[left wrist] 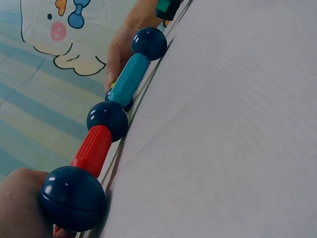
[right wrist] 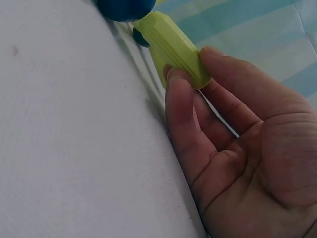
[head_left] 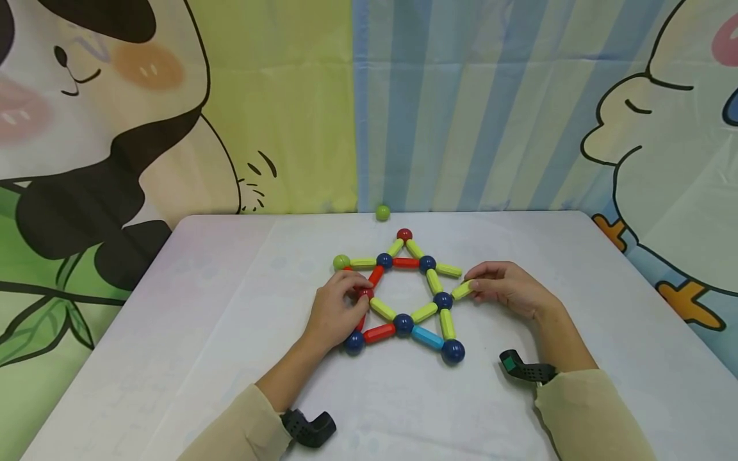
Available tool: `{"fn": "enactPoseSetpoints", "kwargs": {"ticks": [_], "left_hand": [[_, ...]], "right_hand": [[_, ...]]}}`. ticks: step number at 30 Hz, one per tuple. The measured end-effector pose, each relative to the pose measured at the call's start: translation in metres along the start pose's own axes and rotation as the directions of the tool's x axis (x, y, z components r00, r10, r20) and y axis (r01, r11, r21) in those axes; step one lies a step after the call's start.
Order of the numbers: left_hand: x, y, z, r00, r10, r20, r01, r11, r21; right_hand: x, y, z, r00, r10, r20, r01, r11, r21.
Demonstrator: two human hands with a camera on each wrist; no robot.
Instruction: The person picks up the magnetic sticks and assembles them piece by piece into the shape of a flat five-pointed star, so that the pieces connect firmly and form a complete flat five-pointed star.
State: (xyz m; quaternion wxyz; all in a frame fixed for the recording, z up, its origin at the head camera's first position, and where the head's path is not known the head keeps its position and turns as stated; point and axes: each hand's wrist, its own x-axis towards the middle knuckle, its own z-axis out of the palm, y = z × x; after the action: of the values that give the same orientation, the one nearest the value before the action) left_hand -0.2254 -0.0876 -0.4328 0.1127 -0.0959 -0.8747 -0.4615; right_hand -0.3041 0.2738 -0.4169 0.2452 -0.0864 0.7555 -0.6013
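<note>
A star-shaped figure of magnetic rods and balls lies on the white table. My right hand pinches a yellow-green rod by its outer end, between thumb and fingertips. That rod's other end meets a dark blue ball on the figure's right side. On the left side, the fingers and thumb of my left hand grip a red ball, partly covering it and the red rods beside it. Near that hand sits a large dark blue ball, joined by a red rod to another blue ball.
A loose green ball rests at the table's far edge. The figure's top point is a red ball, and its left point a green ball. Just above the pinched rod, another yellow-green rod sticks out with a free end. A printed cloth hangs behind.
</note>
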Motion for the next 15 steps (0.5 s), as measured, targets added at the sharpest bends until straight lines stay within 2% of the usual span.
{"fn": "enactPoseSetpoints", "kwargs": {"ticks": [7, 15], "left_hand": [[0.0003, 0.0002, -0.0003, 1.0, -0.003, 0.0, 0.003, 1.0, 0.001], [-0.0004, 0.0019, 0.0002, 1.0, 0.004, -0.005, -0.004, 1.0, 0.015]], "right_hand": [[0.0028, -0.0037, 0.0038, 0.998, 0.046, -0.041, -0.047, 0.998, -0.042], [0.0052, -0.0065, 0.0101, 0.994, 0.068, -0.089, -0.072, 0.997, -0.04]]}}
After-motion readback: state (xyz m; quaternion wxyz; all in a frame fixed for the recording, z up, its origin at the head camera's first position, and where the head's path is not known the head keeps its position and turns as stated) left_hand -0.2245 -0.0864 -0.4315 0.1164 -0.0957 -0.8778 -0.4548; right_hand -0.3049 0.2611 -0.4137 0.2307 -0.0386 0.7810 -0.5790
